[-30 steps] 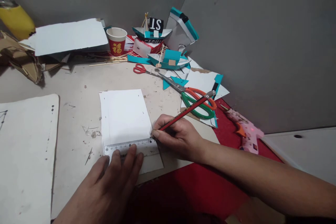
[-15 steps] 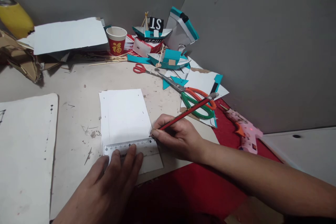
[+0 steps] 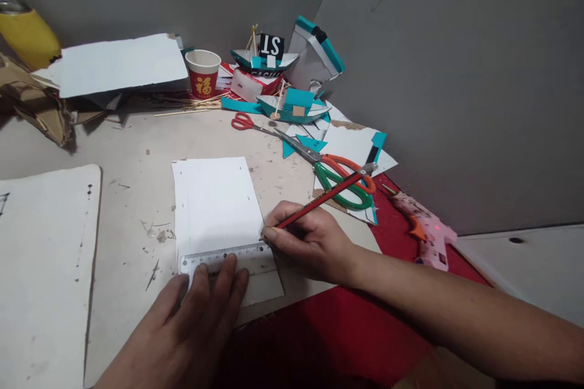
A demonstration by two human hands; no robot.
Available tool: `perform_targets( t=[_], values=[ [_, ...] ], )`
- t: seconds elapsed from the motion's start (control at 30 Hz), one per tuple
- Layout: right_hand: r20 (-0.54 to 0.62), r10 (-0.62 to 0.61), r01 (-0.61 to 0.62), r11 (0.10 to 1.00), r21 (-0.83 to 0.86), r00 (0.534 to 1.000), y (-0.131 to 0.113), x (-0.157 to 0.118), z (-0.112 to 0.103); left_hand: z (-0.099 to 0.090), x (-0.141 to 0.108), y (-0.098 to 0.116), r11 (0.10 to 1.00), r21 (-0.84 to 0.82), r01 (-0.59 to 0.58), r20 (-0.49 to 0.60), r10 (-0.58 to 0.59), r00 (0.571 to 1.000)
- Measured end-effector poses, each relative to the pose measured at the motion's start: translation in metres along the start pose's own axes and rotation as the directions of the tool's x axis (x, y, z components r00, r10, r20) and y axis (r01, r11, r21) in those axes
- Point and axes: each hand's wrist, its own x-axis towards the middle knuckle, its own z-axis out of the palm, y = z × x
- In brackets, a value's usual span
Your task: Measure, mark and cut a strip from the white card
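A sheet of white card [image 3: 214, 200] with small pencil marks lies in front of me on the table board. Across its lower part rests a clear plastic ruler [image 3: 246, 251]. My left hand [image 3: 196, 310] presses the ruler down with its fingers spread, not wrapped round it. My right hand [image 3: 314, 240] is closed on a red and black pencil [image 3: 322, 199]. The pencil's tip is at the card's right edge, just above the ruler's right end. Behind my right hand lie scissors with green and orange handles [image 3: 344, 185].
Small red-handled scissors [image 3: 243, 121], two paper boats [image 3: 294, 106] and a red paper cup [image 3: 203, 76] stand farther back. A pink glue gun [image 3: 426, 228] lies right on red cloth. Another marked white board [image 3: 45, 273] is at left. Grey walls [image 3: 456, 73] close off the back and right.
The view has shifted very slightly. Both hands, the ruler and the pencil keep nearly the same places on the card.
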Motion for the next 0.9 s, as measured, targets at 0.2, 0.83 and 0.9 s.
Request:
perform_targets(
  t=[0.2,0.83,0.9],
  values=[
    [0.005,-0.015,0.015,1.0,0.003,1.0,0.001,-0.001,0.0,0.003,0.0,-0.001,1.0,0.027,-0.013,-0.007,0.013,1.0],
    [0.023,-0.013,0.012,0.998,0.059,1.0,0.002,-0.001,-0.001,0.008,-0.002,0.001,1.0,0.024,0.01,-0.051,-0.009,0.999],
    [0.018,-0.02,0.019,0.998,0.063,1.0,0.003,-0.001,0.0,0.006,-0.002,0.001,1.0,0.013,0.013,-0.051,-0.012,0.999]
  ],
)
